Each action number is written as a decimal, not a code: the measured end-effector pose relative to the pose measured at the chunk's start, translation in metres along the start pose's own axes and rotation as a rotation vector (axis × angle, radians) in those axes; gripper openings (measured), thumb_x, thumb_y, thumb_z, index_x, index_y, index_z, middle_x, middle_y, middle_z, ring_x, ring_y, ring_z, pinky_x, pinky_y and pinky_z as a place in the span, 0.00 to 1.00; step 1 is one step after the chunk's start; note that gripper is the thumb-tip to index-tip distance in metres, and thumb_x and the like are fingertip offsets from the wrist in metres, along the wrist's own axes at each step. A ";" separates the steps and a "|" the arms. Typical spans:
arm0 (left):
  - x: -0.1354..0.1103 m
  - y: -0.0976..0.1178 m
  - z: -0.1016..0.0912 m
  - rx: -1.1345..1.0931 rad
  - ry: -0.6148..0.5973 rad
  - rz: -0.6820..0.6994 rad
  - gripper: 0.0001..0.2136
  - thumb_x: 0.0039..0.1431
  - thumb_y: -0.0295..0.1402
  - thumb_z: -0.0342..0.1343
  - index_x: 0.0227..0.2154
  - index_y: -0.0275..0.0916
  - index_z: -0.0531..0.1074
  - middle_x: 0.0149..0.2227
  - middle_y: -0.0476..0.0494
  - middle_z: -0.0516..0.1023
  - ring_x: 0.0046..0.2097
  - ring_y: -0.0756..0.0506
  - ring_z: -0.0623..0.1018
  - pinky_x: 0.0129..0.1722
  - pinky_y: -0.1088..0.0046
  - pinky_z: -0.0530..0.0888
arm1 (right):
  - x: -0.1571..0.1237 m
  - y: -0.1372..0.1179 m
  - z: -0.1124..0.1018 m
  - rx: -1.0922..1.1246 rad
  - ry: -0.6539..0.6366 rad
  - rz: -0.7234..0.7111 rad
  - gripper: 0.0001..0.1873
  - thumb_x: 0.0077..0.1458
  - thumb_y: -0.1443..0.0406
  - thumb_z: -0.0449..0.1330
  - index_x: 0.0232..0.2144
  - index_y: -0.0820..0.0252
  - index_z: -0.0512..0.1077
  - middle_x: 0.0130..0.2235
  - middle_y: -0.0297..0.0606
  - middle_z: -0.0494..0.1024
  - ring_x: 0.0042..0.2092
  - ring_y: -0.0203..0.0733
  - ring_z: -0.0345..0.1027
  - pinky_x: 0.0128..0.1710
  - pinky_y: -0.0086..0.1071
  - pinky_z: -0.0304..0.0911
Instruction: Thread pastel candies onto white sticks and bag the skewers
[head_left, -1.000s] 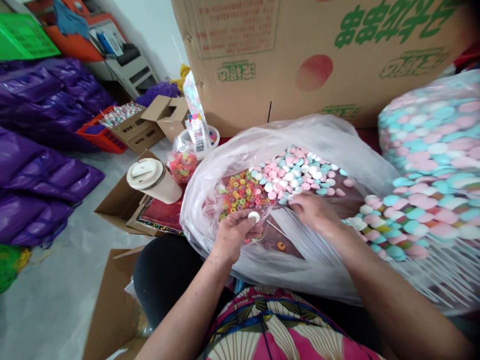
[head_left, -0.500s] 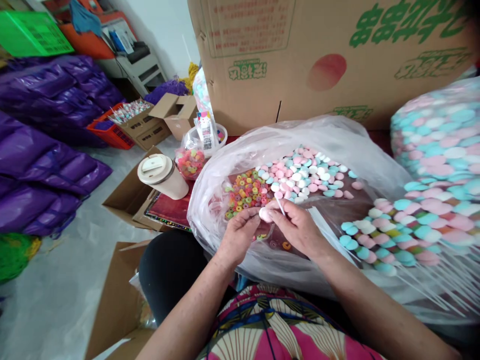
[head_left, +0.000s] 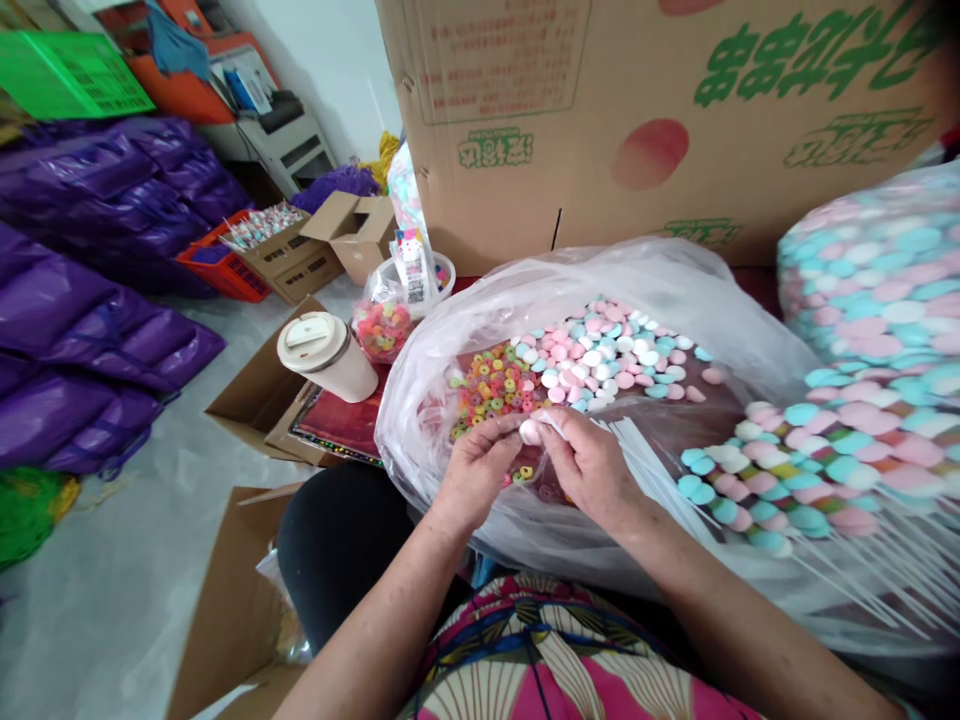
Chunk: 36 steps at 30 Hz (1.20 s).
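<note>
Over the plastic-lined tray, my left hand (head_left: 480, 470) pinches a pale pink marshmallow (head_left: 530, 432) between thumb and fingertips. Close against it, my right hand (head_left: 592, 465) is closed on a thin white stick, mostly hidden by the fingers, whose tip meets the marshmallow. Whether the stick has pierced it I cannot tell. Beyond my hands lie a pile of colourful ring candies (head_left: 495, 385) and a heap of pink, blue and white marshmallows (head_left: 600, 355). Loose white sticks (head_left: 645, 465) rest beside my right wrist.
Finished-looking skewers (head_left: 810, 470) of marshmallows lie at the right, below a full bag of marshmallows (head_left: 870, 260). A large cardboard box (head_left: 570, 200) stands behind. At left are a lidded cup (head_left: 330, 360), a bag of ring candies (head_left: 382, 328) and an open carton (head_left: 225, 600).
My right hand has tilted the stick from upright to nearly level, bringing it against the marshmallow. My left hand still pinches the marshmallow in about the same place.
</note>
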<state>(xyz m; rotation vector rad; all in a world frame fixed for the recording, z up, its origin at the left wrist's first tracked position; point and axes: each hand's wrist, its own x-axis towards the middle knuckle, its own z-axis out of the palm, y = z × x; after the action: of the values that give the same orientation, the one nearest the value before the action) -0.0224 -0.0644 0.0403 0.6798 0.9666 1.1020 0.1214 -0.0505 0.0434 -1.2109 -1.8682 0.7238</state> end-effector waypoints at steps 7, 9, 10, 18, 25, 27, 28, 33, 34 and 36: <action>-0.001 -0.006 0.003 -0.037 0.060 -0.036 0.17 0.40 0.35 0.68 0.35 0.35 0.77 0.28 0.47 0.79 0.30 0.50 0.77 0.36 0.72 0.74 | 0.006 0.003 0.002 0.142 -0.141 0.205 0.11 0.58 0.61 0.52 0.35 0.58 0.72 0.36 0.37 0.79 0.38 0.39 0.73 0.40 0.32 0.67; 0.001 -0.007 0.001 -0.062 0.122 -0.061 0.17 0.38 0.36 0.69 0.32 0.34 0.76 0.26 0.48 0.79 0.28 0.50 0.77 0.34 0.72 0.74 | 0.007 0.000 -0.010 0.114 -0.234 0.242 0.15 0.59 0.59 0.52 0.44 0.58 0.71 0.41 0.39 0.79 0.41 0.40 0.73 0.41 0.33 0.68; 0.002 -0.006 0.000 -0.069 0.159 -0.061 0.18 0.37 0.36 0.70 0.32 0.34 0.76 0.26 0.48 0.79 0.27 0.50 0.77 0.33 0.71 0.75 | 0.006 -0.002 -0.016 0.058 -0.258 0.220 0.18 0.60 0.58 0.51 0.49 0.58 0.68 0.45 0.41 0.77 0.44 0.41 0.72 0.43 0.34 0.67; 0.003 -0.005 -0.002 0.014 0.291 0.018 0.16 0.40 0.35 0.66 0.33 0.34 0.74 0.25 0.48 0.78 0.27 0.49 0.78 0.33 0.72 0.76 | -0.011 -0.028 -0.026 -0.773 -0.446 0.056 0.23 0.59 0.71 0.46 0.55 0.57 0.65 0.40 0.42 0.79 0.36 0.42 0.74 0.29 0.30 0.61; 0.004 -0.012 0.001 0.192 0.413 0.143 0.10 0.42 0.27 0.61 0.32 0.38 0.75 0.28 0.51 0.80 0.26 0.52 0.75 0.29 0.77 0.73 | -0.008 -0.039 -0.015 -0.945 -0.498 0.089 0.22 0.58 0.70 0.48 0.54 0.56 0.66 0.33 0.40 0.80 0.31 0.42 0.74 0.21 0.30 0.49; 0.004 -0.013 0.001 0.217 0.423 0.153 0.10 0.42 0.26 0.60 0.32 0.38 0.75 0.28 0.51 0.80 0.26 0.52 0.75 0.29 0.77 0.73 | -0.008 -0.040 -0.016 -0.953 -0.473 0.080 0.21 0.57 0.71 0.48 0.51 0.56 0.68 0.32 0.40 0.79 0.30 0.41 0.74 0.21 0.30 0.48; 0.004 -0.014 0.001 0.225 0.421 0.152 0.10 0.43 0.26 0.60 0.32 0.38 0.76 0.28 0.50 0.80 0.27 0.51 0.76 0.30 0.77 0.74 | -0.009 -0.040 -0.016 -0.959 -0.468 0.076 0.20 0.57 0.71 0.49 0.50 0.56 0.68 0.32 0.40 0.79 0.30 0.41 0.74 0.21 0.30 0.47; 0.007 -0.024 -0.003 0.270 0.410 0.175 0.11 0.45 0.27 0.58 0.35 0.39 0.76 0.32 0.49 0.81 0.31 0.49 0.78 0.33 0.75 0.75 | -0.011 -0.038 -0.011 -1.003 -0.458 0.078 0.20 0.56 0.71 0.49 0.50 0.58 0.68 0.30 0.41 0.79 0.28 0.41 0.74 0.20 0.30 0.48; 0.007 -0.025 -0.004 0.275 0.410 0.176 0.11 0.45 0.27 0.58 0.35 0.40 0.76 0.32 0.49 0.81 0.31 0.49 0.78 0.33 0.75 0.75 | -0.011 -0.038 -0.011 -1.007 -0.455 0.079 0.20 0.56 0.72 0.49 0.50 0.59 0.68 0.30 0.41 0.79 0.27 0.41 0.74 0.20 0.30 0.48; 0.008 -0.027 -0.006 0.283 0.406 0.178 0.10 0.46 0.27 0.57 0.34 0.39 0.76 0.31 0.49 0.81 0.30 0.50 0.78 0.32 0.76 0.74 | -0.011 -0.039 -0.010 -1.006 -0.460 0.076 0.20 0.56 0.72 0.48 0.50 0.59 0.68 0.29 0.42 0.79 0.27 0.42 0.74 0.20 0.30 0.49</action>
<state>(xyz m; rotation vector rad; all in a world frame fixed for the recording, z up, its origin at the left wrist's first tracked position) -0.0150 -0.0658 0.0127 0.7984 1.4501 1.3030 0.1143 -0.0754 0.0759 -1.8235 -2.7212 0.0305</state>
